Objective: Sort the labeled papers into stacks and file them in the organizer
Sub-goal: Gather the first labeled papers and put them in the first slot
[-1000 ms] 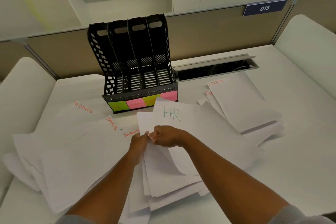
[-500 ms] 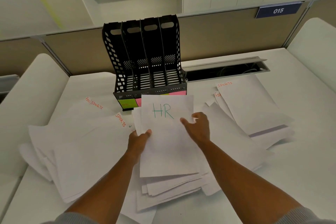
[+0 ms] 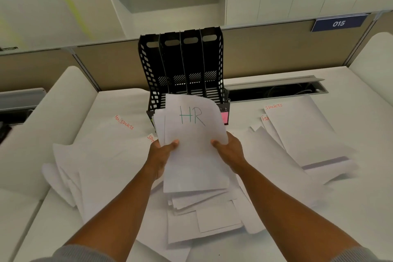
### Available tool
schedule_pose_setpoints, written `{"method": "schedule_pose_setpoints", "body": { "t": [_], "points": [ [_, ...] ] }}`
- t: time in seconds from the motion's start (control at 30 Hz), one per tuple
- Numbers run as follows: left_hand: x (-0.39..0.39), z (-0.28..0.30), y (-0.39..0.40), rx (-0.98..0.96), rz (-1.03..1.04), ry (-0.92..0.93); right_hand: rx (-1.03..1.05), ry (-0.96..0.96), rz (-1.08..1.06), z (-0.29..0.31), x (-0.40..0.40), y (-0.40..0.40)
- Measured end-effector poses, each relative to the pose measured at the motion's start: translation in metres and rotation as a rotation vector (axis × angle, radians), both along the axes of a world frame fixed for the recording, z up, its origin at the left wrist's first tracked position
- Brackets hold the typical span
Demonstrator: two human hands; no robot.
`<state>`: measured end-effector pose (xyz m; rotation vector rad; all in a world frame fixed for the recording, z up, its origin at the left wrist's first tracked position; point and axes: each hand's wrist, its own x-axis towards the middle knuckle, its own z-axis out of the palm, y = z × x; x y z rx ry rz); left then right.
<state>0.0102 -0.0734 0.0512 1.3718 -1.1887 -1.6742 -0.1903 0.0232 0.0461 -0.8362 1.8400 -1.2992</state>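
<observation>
A stack of white sheets with "HR" written on the top one point(image 3: 194, 134) is lifted off the desk in front of the black four-slot organizer point(image 3: 182, 66). My left hand point(image 3: 162, 153) grips its left edge and my right hand point(image 3: 228, 151) grips its right edge, thumbs on top. The stack hides most of the organizer's coloured slot labels; a pink one point(image 3: 225, 117) shows. Loose sheets marked "SPORTS" point(image 3: 125, 124) lie to the left, and a pile topped "SPORTS" point(image 3: 297, 132) lies to the right.
More unsorted white papers point(image 3: 204, 215) are spread under my forearms on the white desk point(image 3: 361, 95). An open cable tray point(image 3: 276, 89) runs behind the right pile. A beige partition with a "015" sign point(image 3: 338, 23) stands at the back.
Both hands have closed on the HR stack and raised it off the desk, tilting it up toward the organizer. The view has tipped upward.
</observation>
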Motion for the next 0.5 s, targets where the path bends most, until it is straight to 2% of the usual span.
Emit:
{"method": "schedule_pose_setpoints", "body": {
  "t": [0.17,0.37,0.5],
  "points": [
    [-0.012,0.036,-0.006,-0.166,0.021,-0.026,-0.145,0.136,-0.113,0.028,0.013,-0.020],
    [-0.036,0.069,-0.001,-0.394,0.099,0.007,-0.383,0.108,-0.141,0.062,0.034,-0.036],
    [-0.035,0.067,0.003,-0.412,0.106,0.035,-0.431,0.136,-0.101,0.063,0.038,-0.034]
  ]
}}
